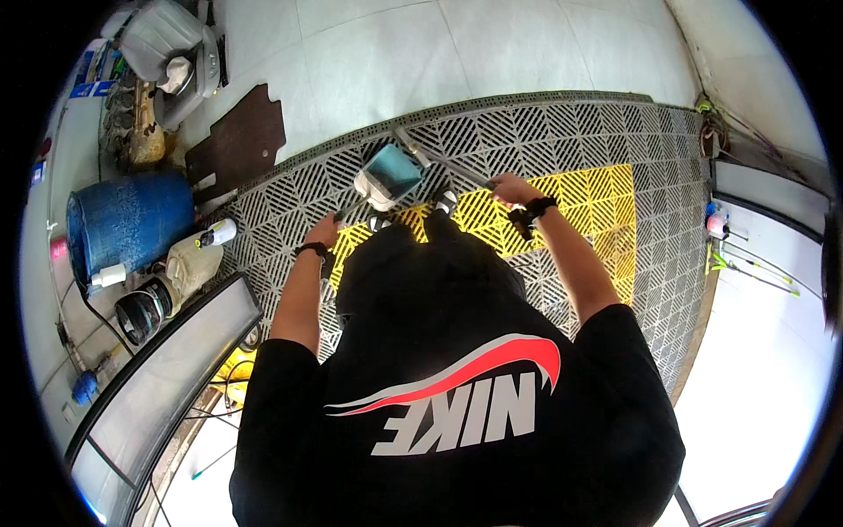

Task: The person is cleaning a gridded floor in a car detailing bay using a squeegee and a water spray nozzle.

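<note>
My left hand is closed on the thin handle of a teal and white dustpan, whose pan is just above or on the floor grating, in front of my feet. My right hand grips a grey pole. The pole slants away to a pale crosspiece beside the dustpan; whether this is a broom or a squeegee I cannot tell. Dark bands are on both wrists, and a dark object hangs at the right one.
Grey and yellow plastic grating covers the floor, edged by a drain strip. A brown mat, blue barrel, jerrycan, black bucket and grey car seat are at left. Glass panels stand on both sides.
</note>
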`<state>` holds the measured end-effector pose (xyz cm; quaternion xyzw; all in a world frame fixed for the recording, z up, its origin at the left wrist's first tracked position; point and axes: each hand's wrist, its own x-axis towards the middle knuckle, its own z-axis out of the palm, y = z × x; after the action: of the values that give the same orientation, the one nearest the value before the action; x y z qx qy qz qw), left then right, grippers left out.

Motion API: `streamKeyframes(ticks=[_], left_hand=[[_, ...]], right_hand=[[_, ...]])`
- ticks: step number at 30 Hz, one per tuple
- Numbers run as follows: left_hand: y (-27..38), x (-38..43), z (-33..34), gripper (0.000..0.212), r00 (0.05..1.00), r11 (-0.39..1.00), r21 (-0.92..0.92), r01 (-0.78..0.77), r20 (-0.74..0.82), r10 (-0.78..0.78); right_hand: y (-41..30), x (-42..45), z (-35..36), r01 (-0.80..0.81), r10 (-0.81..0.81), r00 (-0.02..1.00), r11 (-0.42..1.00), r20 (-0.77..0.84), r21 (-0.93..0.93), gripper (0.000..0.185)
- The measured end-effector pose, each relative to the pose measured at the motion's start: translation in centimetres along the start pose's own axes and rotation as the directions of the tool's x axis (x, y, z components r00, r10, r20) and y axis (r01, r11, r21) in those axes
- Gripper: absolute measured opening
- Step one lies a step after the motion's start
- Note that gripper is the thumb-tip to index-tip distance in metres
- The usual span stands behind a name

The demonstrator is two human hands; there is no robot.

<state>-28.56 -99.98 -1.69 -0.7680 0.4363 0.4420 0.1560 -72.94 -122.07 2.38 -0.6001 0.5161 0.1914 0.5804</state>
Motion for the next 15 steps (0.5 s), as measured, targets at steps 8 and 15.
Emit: streamKeyframes(ticks=[8, 15], left_hand=[[-2.1, -0.6, 0.1, 0.033, 0.998, 0.997, 0.048, -0.053, -0.027, 0.055], [-0.9, 0.0, -0.4, 0.028, 0.99, 0.997, 0.057, -0.06, -0.124, 0.067]], right_hand=[[-1.1, 1.4, -0.5, -0.01, -0.093, 0.957, 0.936, -0.273, -0.353, 0.025], [-4.3, 5.6, 5.7, 0.007, -0.185, 0.953, 0.807, -0.241, -0.59, 0.03]])
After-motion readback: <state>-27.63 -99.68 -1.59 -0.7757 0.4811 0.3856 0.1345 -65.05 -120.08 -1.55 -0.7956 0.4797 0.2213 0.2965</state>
